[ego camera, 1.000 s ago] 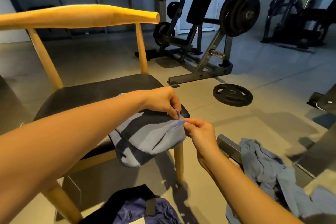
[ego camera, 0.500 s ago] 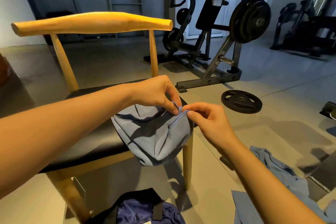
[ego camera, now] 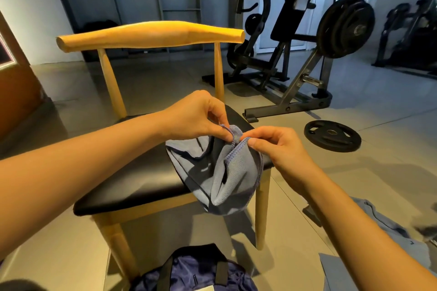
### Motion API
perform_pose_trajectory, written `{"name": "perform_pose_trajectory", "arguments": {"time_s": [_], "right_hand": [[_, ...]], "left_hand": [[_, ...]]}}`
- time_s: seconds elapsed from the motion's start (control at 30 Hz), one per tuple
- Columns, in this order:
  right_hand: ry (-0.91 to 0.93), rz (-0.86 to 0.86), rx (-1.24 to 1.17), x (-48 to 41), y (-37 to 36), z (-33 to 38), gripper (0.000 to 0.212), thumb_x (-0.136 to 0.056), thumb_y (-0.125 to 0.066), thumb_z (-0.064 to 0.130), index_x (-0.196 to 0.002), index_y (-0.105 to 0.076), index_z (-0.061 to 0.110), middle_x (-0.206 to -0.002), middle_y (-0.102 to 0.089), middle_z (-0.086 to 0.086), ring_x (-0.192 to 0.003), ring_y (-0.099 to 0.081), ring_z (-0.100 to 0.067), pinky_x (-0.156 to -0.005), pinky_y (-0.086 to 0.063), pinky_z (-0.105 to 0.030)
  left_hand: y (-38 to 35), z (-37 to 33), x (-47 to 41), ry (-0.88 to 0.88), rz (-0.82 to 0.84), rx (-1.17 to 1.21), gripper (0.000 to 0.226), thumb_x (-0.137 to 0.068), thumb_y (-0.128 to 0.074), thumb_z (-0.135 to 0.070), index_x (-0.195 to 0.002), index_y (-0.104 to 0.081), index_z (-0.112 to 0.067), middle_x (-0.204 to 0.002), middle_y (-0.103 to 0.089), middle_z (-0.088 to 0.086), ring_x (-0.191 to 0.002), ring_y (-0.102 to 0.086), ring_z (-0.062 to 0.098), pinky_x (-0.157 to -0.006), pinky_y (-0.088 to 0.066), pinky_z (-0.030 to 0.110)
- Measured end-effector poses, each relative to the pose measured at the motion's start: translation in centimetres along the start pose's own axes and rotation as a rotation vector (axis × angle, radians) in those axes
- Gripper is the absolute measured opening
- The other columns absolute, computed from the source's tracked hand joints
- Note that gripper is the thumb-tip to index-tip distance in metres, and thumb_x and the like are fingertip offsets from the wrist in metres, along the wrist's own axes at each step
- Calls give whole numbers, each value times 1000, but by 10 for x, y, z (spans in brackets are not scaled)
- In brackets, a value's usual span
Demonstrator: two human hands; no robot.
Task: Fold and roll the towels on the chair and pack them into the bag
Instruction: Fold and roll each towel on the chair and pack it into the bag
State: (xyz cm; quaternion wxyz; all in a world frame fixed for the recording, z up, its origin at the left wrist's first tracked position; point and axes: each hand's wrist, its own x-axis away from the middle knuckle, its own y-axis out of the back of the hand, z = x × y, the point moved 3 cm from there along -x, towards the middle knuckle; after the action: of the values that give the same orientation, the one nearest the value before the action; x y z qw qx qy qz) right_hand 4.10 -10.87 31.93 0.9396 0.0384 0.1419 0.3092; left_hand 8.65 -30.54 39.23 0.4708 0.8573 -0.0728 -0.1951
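The left hand (ego camera: 196, 116) and the right hand (ego camera: 276, 146) are meeting over the front right corner of a light wooden chair with a padded black seat (ego camera: 132, 172). Between them they are holding up a soft grey-blue towel with a stitched purple-blue hem (ego camera: 227, 172). The left grip is pinching a bunched bit of the hem between thumb and forefinger. The right grip is pinching the hem just beside it, thumb against forefinger, with its other fingers loosely curled. The two pinches are almost touching.

The towel is hanging down from the grips in loose folds. Its upper part is draping over the seat's corner and its lower part is drooping past the seat edge, in front of the chair's front leg.

A dark blue shiny fabric bag with black straps (ego camera: 194, 271) is lying on the floor in front of the chair, at the bottom edge of the view. More grey-blue cloth (ego camera: 387, 231) is lying crumpled on the floor to the right, partly hidden by the right forearm. A round black weight plate (ego camera: 332, 136) is lying flat on the floor beyond the right hand, near a black weight machine (ego camera: 307, 54).
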Motion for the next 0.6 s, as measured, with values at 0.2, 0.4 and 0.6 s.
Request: {"name": "perform_pose_trajectory", "arguments": {"time_s": [0.2,0.4,0.6], "right_hand": [[85,-11,-32,-10,-3,9,17,-96,-61,1,-102,-77,6,-98,-77,-7,-92,-72,-14,-78,-56,-23],[128,49,5,-12,-8,19,16,-96,-61,1,-101,-77,3,-96,-77,-8,-89,-72,-14,-77,-55,-21],[136,85,38,-11,-9,24,17,-98,-60,2,-101,-76,4,-98,-77,-8,-93,-72,-16,-79,-56,-23]], "left_hand": [[18,0,12,89,109,-25,13,-90,-73,-28,-100,-81,-24,-96,-74,-9,-92,-69,9,-83,-55,24],[23,-5,19,92,156,-47,19,-96,-67,-18,-109,-79,-25,-110,-73,-14,-102,-67,2,-88,-51,12],[25,-10,17,84,52,-35,15,-91,-74,-25,-102,-81,-18,-96,-78,-8,-92,-73,12,-89,-60,36]]}}
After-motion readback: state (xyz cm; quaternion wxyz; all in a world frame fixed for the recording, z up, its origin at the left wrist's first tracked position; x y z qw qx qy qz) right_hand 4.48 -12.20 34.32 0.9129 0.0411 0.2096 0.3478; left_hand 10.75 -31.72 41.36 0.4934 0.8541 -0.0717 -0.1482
